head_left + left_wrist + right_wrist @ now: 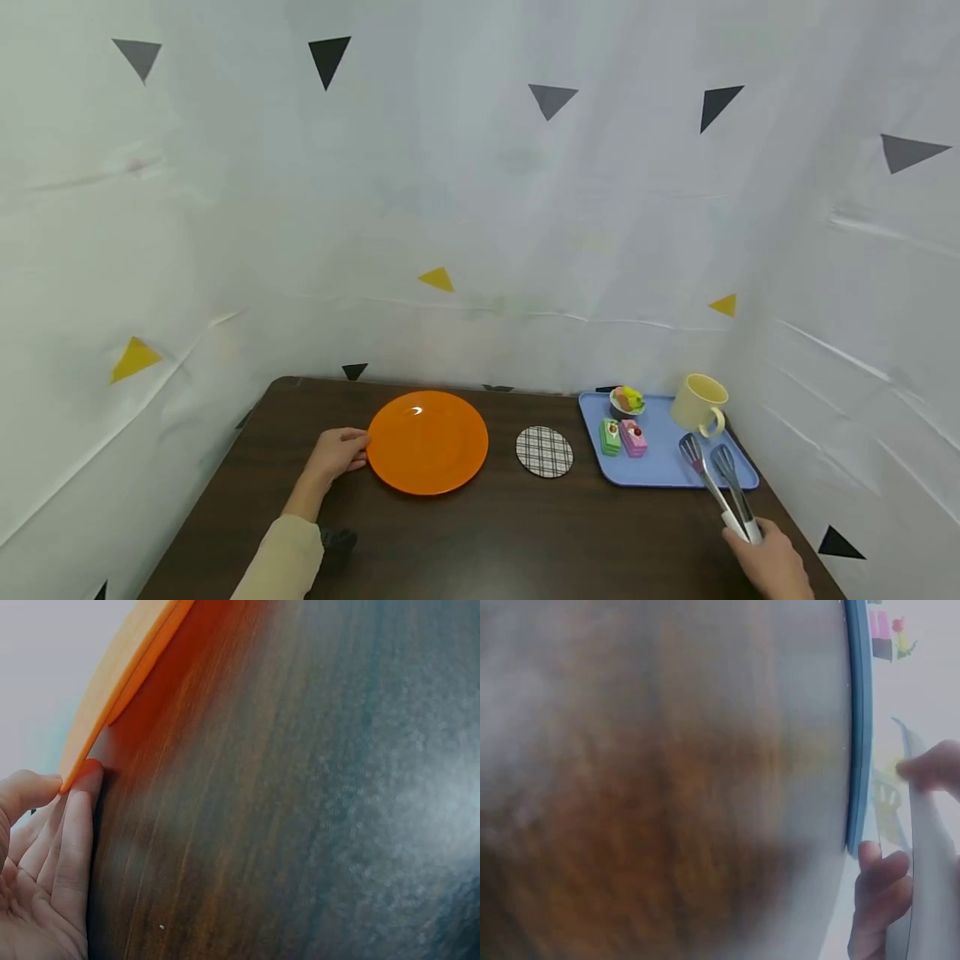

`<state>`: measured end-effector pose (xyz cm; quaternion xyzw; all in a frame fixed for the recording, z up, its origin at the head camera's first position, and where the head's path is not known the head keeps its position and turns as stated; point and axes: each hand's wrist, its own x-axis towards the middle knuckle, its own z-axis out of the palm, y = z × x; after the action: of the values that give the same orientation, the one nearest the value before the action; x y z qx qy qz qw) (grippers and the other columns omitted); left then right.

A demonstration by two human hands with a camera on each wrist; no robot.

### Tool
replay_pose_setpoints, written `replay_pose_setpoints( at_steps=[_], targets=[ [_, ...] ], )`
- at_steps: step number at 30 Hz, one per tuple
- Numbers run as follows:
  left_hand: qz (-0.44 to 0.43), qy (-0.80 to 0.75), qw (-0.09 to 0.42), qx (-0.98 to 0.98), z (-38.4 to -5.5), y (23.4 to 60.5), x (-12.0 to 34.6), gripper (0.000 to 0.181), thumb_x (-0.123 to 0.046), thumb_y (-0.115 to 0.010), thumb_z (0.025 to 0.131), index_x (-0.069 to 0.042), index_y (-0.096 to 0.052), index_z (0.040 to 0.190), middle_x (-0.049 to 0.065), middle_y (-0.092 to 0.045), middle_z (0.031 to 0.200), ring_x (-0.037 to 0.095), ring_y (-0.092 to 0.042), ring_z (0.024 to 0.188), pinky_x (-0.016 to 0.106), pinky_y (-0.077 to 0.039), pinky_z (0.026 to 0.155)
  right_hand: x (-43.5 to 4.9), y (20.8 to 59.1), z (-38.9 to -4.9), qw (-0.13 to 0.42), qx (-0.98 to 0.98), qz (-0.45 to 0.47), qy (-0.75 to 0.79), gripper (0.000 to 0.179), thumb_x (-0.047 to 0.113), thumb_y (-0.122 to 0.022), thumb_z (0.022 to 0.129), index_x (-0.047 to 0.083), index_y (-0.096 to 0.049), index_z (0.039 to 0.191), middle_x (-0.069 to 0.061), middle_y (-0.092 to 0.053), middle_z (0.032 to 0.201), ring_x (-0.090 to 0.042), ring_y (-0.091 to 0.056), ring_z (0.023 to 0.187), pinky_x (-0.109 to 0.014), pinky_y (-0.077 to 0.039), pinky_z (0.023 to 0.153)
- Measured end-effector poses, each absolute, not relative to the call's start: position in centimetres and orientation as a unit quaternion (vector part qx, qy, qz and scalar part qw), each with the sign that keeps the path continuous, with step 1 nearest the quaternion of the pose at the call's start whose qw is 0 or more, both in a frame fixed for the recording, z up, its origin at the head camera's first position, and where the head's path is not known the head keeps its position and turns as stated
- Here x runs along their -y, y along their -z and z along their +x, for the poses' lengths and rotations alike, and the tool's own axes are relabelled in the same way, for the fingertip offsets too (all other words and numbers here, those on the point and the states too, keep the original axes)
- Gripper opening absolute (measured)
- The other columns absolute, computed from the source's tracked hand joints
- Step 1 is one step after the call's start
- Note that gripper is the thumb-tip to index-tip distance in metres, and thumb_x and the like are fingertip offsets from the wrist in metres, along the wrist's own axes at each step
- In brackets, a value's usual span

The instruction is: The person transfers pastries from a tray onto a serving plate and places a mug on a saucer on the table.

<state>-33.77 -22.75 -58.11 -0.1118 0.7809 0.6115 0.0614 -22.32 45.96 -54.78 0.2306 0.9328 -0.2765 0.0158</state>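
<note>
Left hand (337, 454) pinches the plate (427, 442), seemingly steadying it. Right hand (772, 562) grips tongs (718, 494); picking from the tray (660, 468) beyond likely needs them spread.

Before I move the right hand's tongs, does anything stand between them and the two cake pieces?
Only bare blue tray shows between the tongs and the pink piece. The pink piece, though, stands between the tongs and the green piece. The yellow mug sits farther back, off that path.
</note>
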Motion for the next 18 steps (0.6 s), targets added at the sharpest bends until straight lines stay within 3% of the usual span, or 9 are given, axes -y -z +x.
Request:
replay_pose_setpoints(
  at_steps=[5,9,18],
  targets=[
    [-0.121,-0.608,0.062,-0.782,-34.2,58.4,22.6,0.041,-0.022,-0.064,0.110,0.006,-0.066,0.139,0.017,-0.075,0.121,0.011,-0.073,0.086,0.026,-0.066,0.080,-45.8,55.1,-22.4,-0.002,-0.930,0.236,0.280,0.099,0.066,-0.066,0.098,-0.020,-0.042,0.142,-0.043,-0.059,0.122,-0.044,-0.062,0.095,-0.052,-0.054,0.074],
    [-0.128,-0.607,0.062,-0.782,-34.3,58.5,22.6,0.040,-0.021,-0.064,0.110,0.007,-0.066,0.139,0.015,-0.075,0.117,0.011,-0.072,0.085,0.026,-0.066,0.078,-45.0,54.5,-22.6,0.012,-0.931,0.217,0.293,0.101,0.074,-0.060,0.098,-0.016,-0.046,0.141,-0.033,-0.063,0.109,-0.037,-0.059,0.091,-0.042,-0.048,0.067],
    [-0.147,-0.610,0.061,-0.776,-34.4,58.1,22.1,0.041,-0.022,-0.065,0.108,0.006,-0.067,0.139,0.012,-0.075,0.110,0.009,-0.071,0.081,0.023,-0.065,0.075,-41.1,52.6,-23.1,0.036,-0.937,0.154,0.310,0.093,0.071,-0.069,0.095,-0.007,-0.056,0.144,-0.014,-0.070,0.096,-0.023,-0.065,0.080,-0.037,-0.049,0.063]
  ],
)
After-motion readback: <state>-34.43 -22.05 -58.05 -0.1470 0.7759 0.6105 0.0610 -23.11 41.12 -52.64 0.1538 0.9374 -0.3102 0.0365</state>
